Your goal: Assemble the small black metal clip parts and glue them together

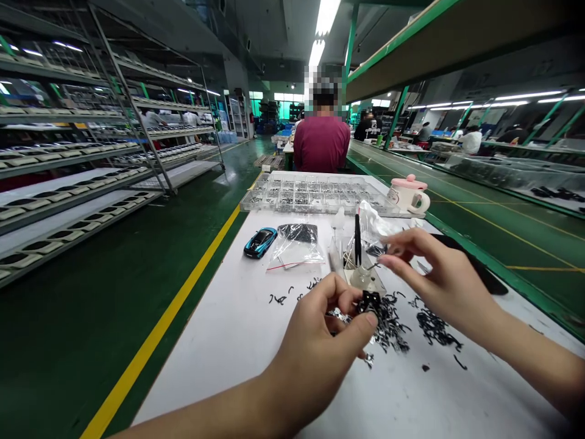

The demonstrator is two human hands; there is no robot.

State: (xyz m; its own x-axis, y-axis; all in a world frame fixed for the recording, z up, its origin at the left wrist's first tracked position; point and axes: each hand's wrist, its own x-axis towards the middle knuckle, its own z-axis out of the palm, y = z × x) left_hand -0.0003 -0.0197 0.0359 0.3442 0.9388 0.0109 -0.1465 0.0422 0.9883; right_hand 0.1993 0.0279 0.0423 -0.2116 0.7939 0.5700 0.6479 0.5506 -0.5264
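My left hand (324, 332) is closed around a small black part (370, 302), pinched between thumb and fingers; its exact kind is hard to make out. My right hand (434, 268) pinches a thin dark stick (373, 264), whose lower end is beside a small translucent bottle (361, 278). Below and around my left hand lie many small black and silvery pieces (393, 329), some of them partly covered by it. A second pile of curved black pieces (434, 326) lies under my right wrist. Behind the bottle stand black tweezers (358, 235).
A blue toy car (260, 242) and a clear zip bag (297, 244) with dark contents lie on the white table (214, 341). Farther back are a compartment tray (311, 195) and a pink-lidded mug (408, 194). A person in a maroon shirt (322, 143) sits ahead; racks (137, 116) stand left.
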